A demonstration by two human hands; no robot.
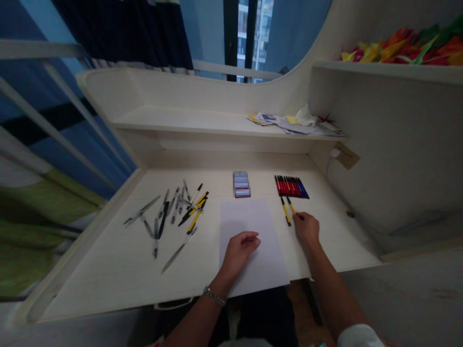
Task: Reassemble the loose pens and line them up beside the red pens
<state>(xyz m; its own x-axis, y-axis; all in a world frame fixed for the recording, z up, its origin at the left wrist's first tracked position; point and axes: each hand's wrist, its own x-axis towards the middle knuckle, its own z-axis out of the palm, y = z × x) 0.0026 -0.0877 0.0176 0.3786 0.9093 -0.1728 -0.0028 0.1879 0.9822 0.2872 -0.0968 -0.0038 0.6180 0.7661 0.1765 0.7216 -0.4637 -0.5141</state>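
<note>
The left hand (pixel 240 250) rests loosely curled and empty on a white sheet of paper (pixel 249 226) on the tabletop (pixel 90 270). The right hand (pixel 307 229), half curled, sits at the near end of two yellow-and-black pens (pixel 285 210); whether it grips one is hard to tell. Farther off lie a tight row of red and blue pens (pixel 291 186) and a blurred stack (pixel 241 184); left, a loose scatter of pens (pixel 177 217).
</note>
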